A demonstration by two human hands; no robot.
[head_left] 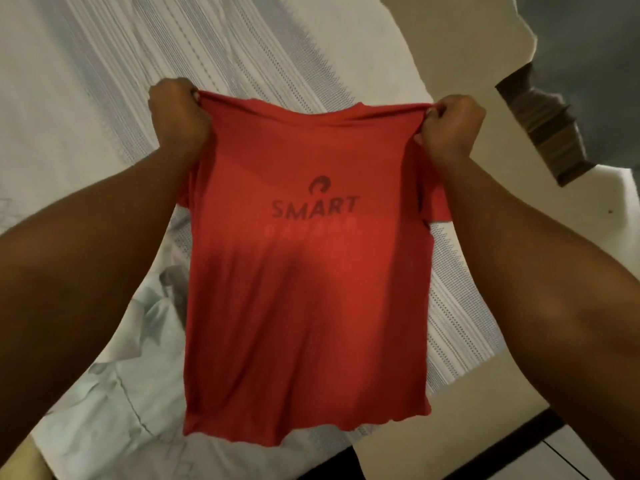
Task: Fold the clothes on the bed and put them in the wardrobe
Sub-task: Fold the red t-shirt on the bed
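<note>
A red T-shirt (304,306) with a dark "SMART" print hangs spread out in the air above the bed (104,98). My left hand (178,114) grips its left shoulder and my right hand (452,128) pinches its right shoulder. The shirt is stretched flat between them, its hem hanging free toward me. The sleeves are mostly hidden behind my wrists. No wardrobe shows in this view.
The bed carries a white cover with grey-blue stripes and a pale light-blue cloth (114,393) at the near left. A beige wall or floor area (467,46) lies to the right, with a dark brown object (543,126) at the far right.
</note>
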